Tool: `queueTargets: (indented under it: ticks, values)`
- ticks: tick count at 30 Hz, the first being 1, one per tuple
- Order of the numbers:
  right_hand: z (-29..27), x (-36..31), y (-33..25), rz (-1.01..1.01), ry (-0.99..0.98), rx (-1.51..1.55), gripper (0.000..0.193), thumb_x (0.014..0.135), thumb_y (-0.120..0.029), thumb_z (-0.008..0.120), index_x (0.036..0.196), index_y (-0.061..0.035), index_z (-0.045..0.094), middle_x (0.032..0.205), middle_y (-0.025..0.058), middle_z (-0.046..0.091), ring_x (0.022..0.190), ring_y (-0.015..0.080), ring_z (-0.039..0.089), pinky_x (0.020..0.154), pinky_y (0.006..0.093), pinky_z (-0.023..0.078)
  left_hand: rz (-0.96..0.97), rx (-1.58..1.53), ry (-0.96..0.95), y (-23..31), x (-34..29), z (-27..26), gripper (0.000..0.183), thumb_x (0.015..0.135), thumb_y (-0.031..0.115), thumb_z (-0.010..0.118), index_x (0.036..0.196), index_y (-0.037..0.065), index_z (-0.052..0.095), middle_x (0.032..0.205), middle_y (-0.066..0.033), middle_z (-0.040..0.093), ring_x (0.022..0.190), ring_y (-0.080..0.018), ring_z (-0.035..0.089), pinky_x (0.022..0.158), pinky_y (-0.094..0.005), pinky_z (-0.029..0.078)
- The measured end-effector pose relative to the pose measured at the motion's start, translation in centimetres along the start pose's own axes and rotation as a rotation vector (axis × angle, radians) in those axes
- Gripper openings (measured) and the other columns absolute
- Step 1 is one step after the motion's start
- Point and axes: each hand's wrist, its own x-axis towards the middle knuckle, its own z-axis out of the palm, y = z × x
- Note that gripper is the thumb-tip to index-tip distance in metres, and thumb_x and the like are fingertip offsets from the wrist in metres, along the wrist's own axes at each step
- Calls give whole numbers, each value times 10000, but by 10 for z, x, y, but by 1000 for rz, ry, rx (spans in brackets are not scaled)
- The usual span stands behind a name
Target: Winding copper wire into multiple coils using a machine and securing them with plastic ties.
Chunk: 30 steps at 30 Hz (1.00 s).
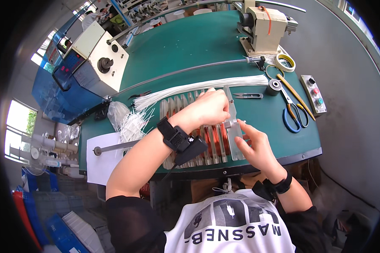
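Observation:
A row of grey former plates with copper wire coils between them lies on the green bench along a shaft. My left hand reaches over the row, its fingers curled in beside the grey end plate. What those fingers hold, if anything, is hidden. To the right of that plate is my right hand, with thumb and fingers apart. Its fingertips are close to the small metal hub at the plate's middle; I cannot tell whether they touch it.
Behind the coils lies a bundle of white ties. Thread snips, a wire spool, scissors and a tape roll are rightward. A control box stands at the right edge. A winding machine stands left, with a tailstock at the back.

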Motion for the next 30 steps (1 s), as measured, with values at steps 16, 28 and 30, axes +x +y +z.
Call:
queueTargets:
  ticks: [16, 28, 30]
  values:
    - [13, 1, -12, -132, 53, -273, 429, 806, -174, 598, 1152, 72, 529, 968, 208, 600, 736, 360, 627, 668, 416, 514, 360, 734, 361, 15, -39, -13, 70, 679, 157, 619, 720, 105, 642, 767, -19, 593, 805, -186, 577, 758, -346, 425]
    - [-49, -28, 58, -125, 342, -598, 406, 728, 80, 538, 1129, 18, 561, 1199, 266, 504, 1079, 372, 539, 866, 401, 466, -27, 236, 509, 34, -81, 48, 429, 766, 226, 700, 1074, -8, 514, 1329, -267, 385, 1217, -409, 405, 977, -489, 348]
    - [-19, -29, 27, -207, 215, -463, 424, 721, 37, 593, 1143, 10, 552, 1227, 260, 487, 1113, 403, 505, 914, 439, 438, -78, 251, 526, 40, -77, 54, 331, 831, 197, 604, 1081, -6, 527, 1337, -243, 393, 1232, -403, 395, 973, -539, 336]
